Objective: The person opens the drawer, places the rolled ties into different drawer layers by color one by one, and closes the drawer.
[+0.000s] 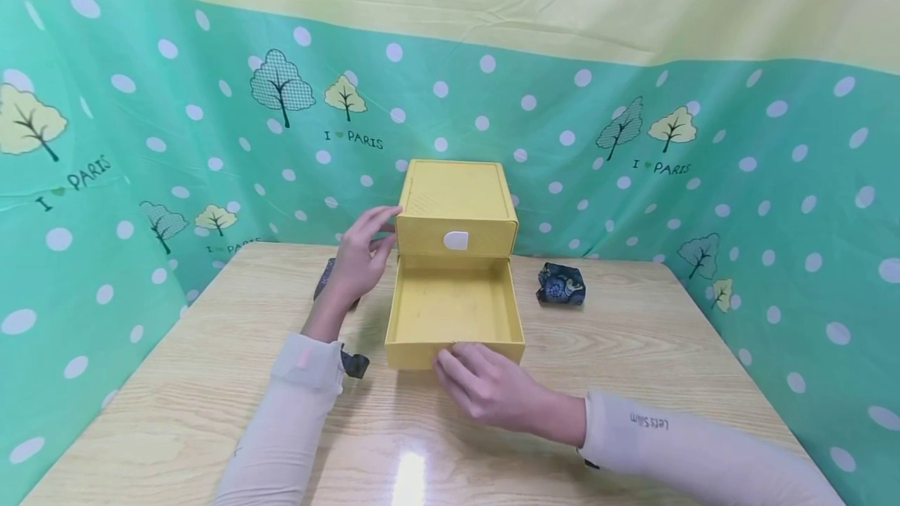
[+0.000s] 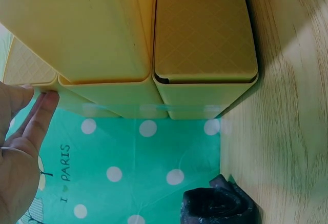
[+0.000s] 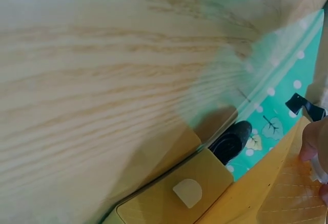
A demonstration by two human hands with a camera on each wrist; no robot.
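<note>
A yellow plastic drawer box (image 1: 453, 194) stands at the middle back of the wooden table (image 1: 633, 350). Its upper drawer, with a white handle (image 1: 455, 240), is closed. The lower drawer (image 1: 453, 307) is pulled out towards me and looks empty. My left hand (image 1: 380, 229) rests with straight fingers against the box's left side, and the fingers (image 2: 38, 121) touch the box's edge (image 2: 102, 29) in the left wrist view. My right hand (image 1: 453, 361) grips the front panel of the pulled-out drawer with curled fingers. The right wrist view shows a fingertip (image 3: 310, 149) on the yellow front.
A dark blue patterned cloth bundle (image 1: 561, 285) lies on the table right of the box. A dark object (image 1: 325, 278) lies behind my left hand. Green dotted backdrop (image 1: 773, 178) closes in the table on three sides.
</note>
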